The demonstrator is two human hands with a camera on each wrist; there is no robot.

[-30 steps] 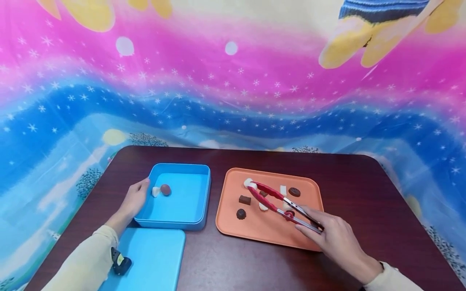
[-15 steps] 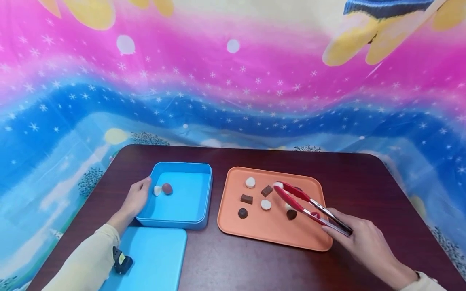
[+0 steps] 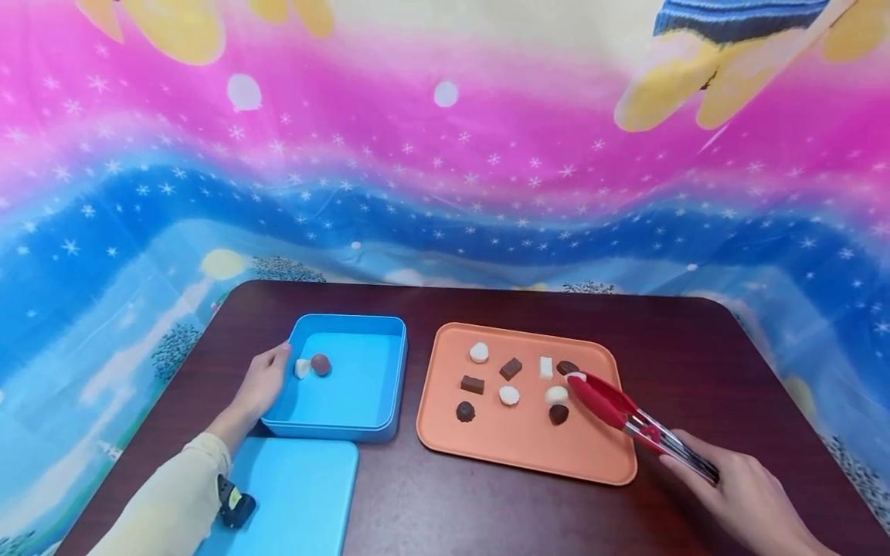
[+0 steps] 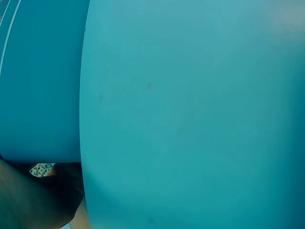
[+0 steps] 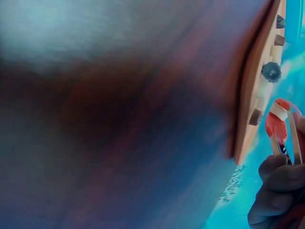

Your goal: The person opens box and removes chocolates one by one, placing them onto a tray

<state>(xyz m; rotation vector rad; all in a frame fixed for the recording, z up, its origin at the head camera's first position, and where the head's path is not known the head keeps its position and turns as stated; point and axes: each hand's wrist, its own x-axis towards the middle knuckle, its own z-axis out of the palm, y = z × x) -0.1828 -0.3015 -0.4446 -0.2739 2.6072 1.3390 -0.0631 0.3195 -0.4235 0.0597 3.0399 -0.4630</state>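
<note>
My right hand (image 3: 747,486) holds a pair of red-tipped metal tongs (image 3: 643,425) over the right part of an orange tray (image 3: 514,452). Between the tongs' tips sits a small white chocolate (image 5: 279,112), mostly covered by the red tip in the head view. Several brown and white chocolates lie on the tray, among them a dark oval one (image 3: 566,367) right by the tips. At the left, my left hand (image 3: 263,380) holds the side wall of an open blue box (image 3: 341,431). Inside the box are a white piece (image 3: 302,368) and a round brown chocolate (image 3: 321,364).
A flat blue lid (image 3: 299,494) lies in front of the box, under the left forearm with its black wrist strap (image 3: 236,506). Box and tray stand side by side on a dark brown table (image 3: 431,510). A colourful printed cloth (image 3: 445,185) hangs behind the table.
My right hand has moved the tongs, with the white chocolate in their tips, from the tray's far left side to its right side. The left hand stays at the box.
</note>
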